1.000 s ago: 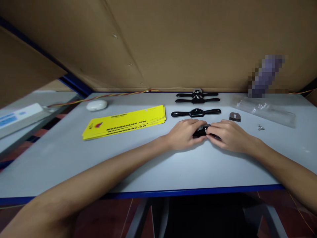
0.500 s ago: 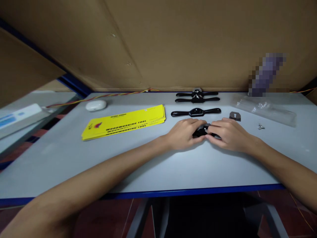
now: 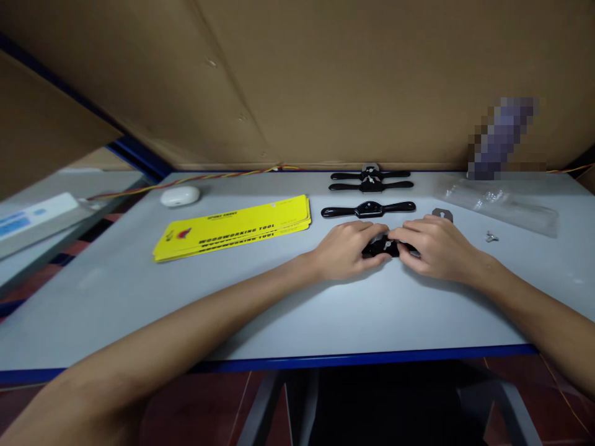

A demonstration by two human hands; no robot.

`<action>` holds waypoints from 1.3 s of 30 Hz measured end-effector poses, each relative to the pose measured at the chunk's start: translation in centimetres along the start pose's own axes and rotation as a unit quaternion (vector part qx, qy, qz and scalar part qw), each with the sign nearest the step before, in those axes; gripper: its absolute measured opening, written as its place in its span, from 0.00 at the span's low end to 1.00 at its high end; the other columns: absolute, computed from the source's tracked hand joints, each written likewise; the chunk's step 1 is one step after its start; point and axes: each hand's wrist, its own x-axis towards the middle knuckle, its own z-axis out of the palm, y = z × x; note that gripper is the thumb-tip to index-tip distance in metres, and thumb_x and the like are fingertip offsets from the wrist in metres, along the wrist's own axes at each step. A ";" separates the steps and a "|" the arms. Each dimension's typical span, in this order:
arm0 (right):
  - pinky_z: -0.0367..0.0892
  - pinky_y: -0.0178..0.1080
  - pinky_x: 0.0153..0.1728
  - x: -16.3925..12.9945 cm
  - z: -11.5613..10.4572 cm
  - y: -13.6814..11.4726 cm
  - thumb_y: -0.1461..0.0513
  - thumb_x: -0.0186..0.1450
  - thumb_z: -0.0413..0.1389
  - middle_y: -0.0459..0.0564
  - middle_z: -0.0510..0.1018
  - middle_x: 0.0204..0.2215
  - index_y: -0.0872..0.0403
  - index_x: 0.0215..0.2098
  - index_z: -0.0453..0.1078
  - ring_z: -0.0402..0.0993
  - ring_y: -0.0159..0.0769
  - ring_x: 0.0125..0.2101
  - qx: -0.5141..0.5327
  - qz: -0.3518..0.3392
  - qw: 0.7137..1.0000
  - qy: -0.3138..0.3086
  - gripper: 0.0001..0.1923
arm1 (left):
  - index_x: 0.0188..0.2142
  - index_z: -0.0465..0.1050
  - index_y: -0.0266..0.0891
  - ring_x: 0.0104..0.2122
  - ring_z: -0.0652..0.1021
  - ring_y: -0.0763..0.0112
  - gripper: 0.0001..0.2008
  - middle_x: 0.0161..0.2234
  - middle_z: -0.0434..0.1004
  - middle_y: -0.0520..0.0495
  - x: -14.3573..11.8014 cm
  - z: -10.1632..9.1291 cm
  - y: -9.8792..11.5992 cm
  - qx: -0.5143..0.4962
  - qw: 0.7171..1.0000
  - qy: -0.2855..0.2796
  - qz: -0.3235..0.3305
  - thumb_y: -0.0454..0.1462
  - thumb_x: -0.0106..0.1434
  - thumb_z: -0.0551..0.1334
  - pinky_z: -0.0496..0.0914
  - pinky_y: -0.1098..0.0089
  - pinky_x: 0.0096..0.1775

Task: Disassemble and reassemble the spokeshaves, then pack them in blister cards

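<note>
A black spokeshave (image 3: 387,246) lies low over the table between my hands, its ends mostly covered by my fingers. My left hand (image 3: 349,251) is closed around its left side. From the right, my right hand (image 3: 430,251) grips the other side, fingers bent near the silvery screw at the middle. Just behind is another black spokeshave (image 3: 369,209) without a blade fitted. A loose dark blade (image 3: 442,214) with a slot sits beyond my right hand, partly hidden by it. Small silvery screws (image 3: 491,236) lie to the right.
Farther back, two spokeshaves with blades (image 3: 370,184) lie close together. Yellow printed cards (image 3: 232,229) are stacked left of centre, with a white case (image 3: 180,196) behind them. A clear plastic bag (image 3: 502,204) lies at the back right. Cardboard (image 3: 297,87) walls the rear edge.
My right hand has shifted slightly right and up, uncovering more of the spokeshave's middle and covering part of the loose blade. My left hand stays nearly in place.
</note>
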 end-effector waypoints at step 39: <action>0.60 0.42 0.34 -0.3 0.0 -0.1 0.66 0.69 0.50 0.50 0.83 0.32 0.54 0.44 0.81 0.70 0.36 0.27 0.050 -0.060 0.996 -0.042 0.17 | 0.42 0.64 0.42 0.30 0.73 0.65 0.12 0.33 0.74 0.49 0.0 -0.3 0.1 -0.037 0.999 0.005 0.010 0.47 0.67 0.55 0.65 0.65 0.32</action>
